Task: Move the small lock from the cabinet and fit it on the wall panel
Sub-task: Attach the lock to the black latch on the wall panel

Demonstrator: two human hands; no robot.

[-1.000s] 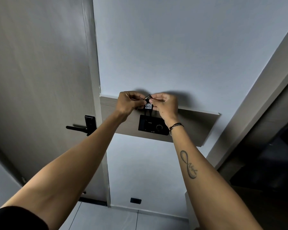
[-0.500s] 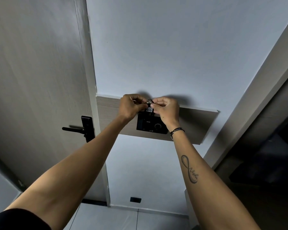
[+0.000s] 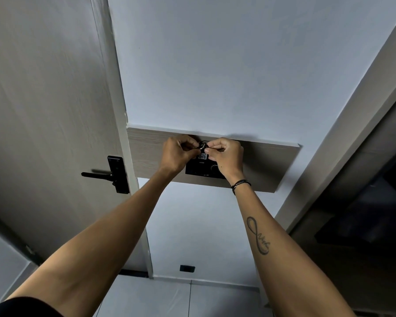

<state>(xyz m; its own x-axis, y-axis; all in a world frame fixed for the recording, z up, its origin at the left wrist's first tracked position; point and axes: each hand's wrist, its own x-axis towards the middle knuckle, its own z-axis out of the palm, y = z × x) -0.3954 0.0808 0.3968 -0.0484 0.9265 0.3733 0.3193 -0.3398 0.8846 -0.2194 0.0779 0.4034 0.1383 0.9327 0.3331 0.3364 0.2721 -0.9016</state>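
Small lock: held up against the upper part of the wall panel, between the two hands; only a metal ring or shackle at the top and a white label below it are seen, the rest is covered by fingers.
Left hand: closed in a pinch on the left side of the lock, fingertips curled inward onto the metal part.
Right hand: closed likewise on the right side, thumb and forefinger pressed at the lock, a dark cord bracelet worn at the wrist.
Wall panel: a wood-grain board fixed across the pale wall, just beside the door frame; a black control plate is set in it, directly below the hands and partly hidden by them.
Door handle: black, on the door to the left, well apart from the work.
Step in hand: the carrying is judged done; the fitting is under way, with the lock being worked at the panel.
Fixing point: cannot be told, as it is hidden behind the fingers.
Next move: fine two-handed alignment is called for, the shackle being guided and then pressed closed, with a steady hold so that the small piece is not dropped.
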